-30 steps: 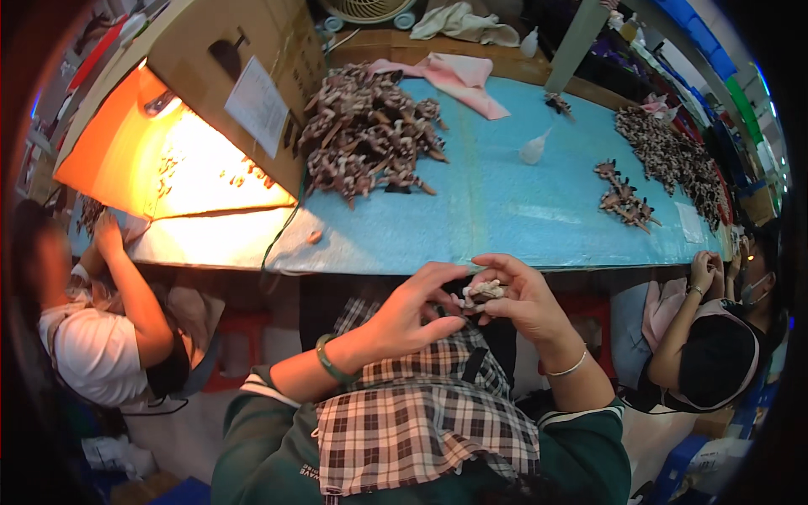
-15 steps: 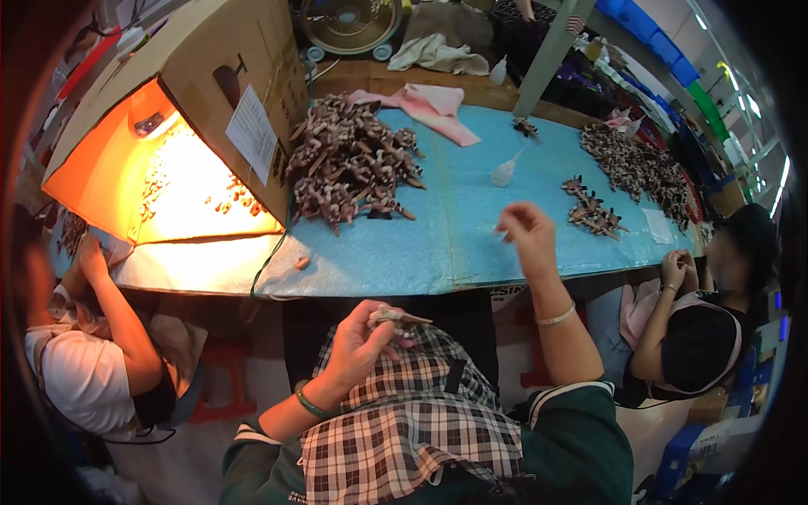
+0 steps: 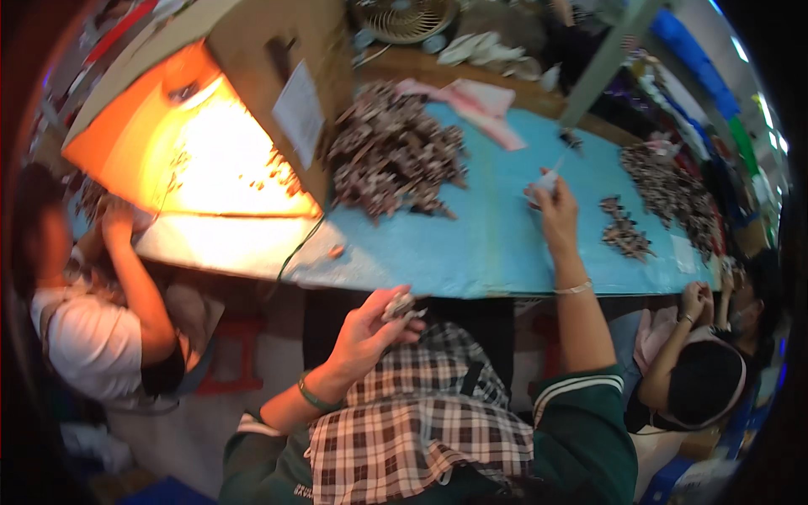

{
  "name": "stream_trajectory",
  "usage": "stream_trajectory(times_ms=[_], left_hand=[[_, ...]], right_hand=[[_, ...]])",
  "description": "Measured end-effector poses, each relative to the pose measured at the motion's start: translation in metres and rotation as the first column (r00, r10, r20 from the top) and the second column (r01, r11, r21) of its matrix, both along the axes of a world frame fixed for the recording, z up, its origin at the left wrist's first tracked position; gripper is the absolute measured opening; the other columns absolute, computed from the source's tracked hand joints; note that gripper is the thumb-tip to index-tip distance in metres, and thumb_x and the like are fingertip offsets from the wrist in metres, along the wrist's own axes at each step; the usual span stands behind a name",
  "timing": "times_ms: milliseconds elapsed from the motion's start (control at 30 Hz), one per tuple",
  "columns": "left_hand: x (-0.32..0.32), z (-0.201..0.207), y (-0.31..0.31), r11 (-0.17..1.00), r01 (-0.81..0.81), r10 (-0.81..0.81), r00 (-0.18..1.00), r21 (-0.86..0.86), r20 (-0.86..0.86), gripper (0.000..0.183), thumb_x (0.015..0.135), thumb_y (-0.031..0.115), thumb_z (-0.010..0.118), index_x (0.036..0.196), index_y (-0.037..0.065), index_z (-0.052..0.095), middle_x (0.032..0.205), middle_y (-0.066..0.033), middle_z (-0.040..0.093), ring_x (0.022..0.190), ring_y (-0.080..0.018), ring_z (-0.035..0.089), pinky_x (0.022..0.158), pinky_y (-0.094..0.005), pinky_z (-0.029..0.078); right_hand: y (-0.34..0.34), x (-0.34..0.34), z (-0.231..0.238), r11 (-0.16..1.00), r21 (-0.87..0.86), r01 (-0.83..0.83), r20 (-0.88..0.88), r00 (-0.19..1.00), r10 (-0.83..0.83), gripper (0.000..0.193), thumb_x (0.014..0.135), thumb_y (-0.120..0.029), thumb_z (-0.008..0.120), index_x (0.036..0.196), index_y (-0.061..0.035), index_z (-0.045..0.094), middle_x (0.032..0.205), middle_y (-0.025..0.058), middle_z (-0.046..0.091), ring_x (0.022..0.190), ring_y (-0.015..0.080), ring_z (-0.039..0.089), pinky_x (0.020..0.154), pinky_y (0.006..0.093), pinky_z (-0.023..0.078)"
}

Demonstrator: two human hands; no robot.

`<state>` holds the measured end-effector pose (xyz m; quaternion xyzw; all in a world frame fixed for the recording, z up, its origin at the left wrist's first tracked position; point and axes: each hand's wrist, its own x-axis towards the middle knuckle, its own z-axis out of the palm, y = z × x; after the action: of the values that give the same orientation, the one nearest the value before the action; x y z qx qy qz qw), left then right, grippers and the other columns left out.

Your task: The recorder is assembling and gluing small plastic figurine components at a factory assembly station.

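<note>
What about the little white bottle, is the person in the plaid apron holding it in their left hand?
No, the right hand holds the white bottle, while the left hand holds a small mottled piece.

Pink cloth (image 3: 481,103) — a fan (image 3: 406,20) beyond it — red stool (image 3: 242,370) lower left.

The person wears a dark green top (image 3: 582,446) with short, loose sleeves, each edged by pale striped bands (image 3: 581,385), and small white lettering (image 3: 302,491) shows low on its left side. Over it lies a plaid apron (image 3: 412,438) checked in black, white and a pinkish tan, with a short black strap (image 3: 473,379) across its right side. A rounded green bangle (image 3: 316,396) circles the left wrist, and a thin silvery bracelet (image 3: 575,288) rings the right.
</note>
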<state>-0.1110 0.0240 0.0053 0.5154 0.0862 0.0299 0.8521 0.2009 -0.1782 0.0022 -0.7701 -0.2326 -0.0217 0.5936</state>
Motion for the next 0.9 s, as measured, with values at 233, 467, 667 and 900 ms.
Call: stream_trajectory(times_ms=[233,467,667,900], left_hand=[[0.007,-0.012,0.002,0.989,-0.008,0.02,0.997,-0.145,0.078,0.041,0.083,-0.008,0.058,0.118,0.003,0.041,0.114,-0.0119,0.052,0.098,-0.0275,0.062,0.079,-0.035,0.056],[-0.003,-0.021,-0.002,0.979,0.011,0.015,0.991,-0.202,0.13,0.035,0.086,-0.004,0.059,0.116,0.002,0.042,0.113,-0.0122,0.052,0.1,-0.0241,0.062,0.083,-0.032,0.055],[-0.01,-0.023,-0.007,0.974,0.01,0.021,0.991,-0.228,0.134,0.036,0.083,-0.007,0.06,0.113,0.002,0.042,0.111,-0.0111,0.051,0.101,-0.024,0.061,0.086,-0.0329,0.055],[-0.014,-0.03,-0.006,0.993,-0.018,0.04,0.981,-0.115,0.191,0.037,0.081,-0.01,0.059,0.11,0.004,0.042,0.117,-0.0099,0.046,0.102,-0.0269,0.061,0.088,-0.0356,0.054]], right_hand=[[-0.013,-0.177,0.033,0.974,0.143,-0.176,0.007,0.984,0.177,0.039,0.077,-0.007,0.072,0.109,0.0013,0.051,0.095,0.0078,0.06,0.079,0.0146,0.061,0.07,0.0237,0.048],[-0.022,-0.224,0.019,0.963,0.073,-0.259,0.415,0.886,0.207,0.037,0.078,-0.021,0.072,0.098,0.004,0.054,0.076,0.0118,0.06,0.053,0.0164,0.055,0.045,0.0247,0.042],[-0.021,-0.235,0.043,0.906,-0.251,-0.341,0.522,0.74,0.424,0.033,0.074,-0.011,0.069,0.1,0.0017,0.054,0.072,0.0095,0.057,0.052,0.0195,0.051,0.049,0.0287,0.043],[-0.012,-0.242,0.052,0.874,-0.304,-0.38,0.527,0.697,0.487,0.03,0.072,-0.008,0.068,0.099,-0.001,0.056,0.061,0.0064,0.056,0.044,0.0191,0.047,0.04,0.0276,0.038]])
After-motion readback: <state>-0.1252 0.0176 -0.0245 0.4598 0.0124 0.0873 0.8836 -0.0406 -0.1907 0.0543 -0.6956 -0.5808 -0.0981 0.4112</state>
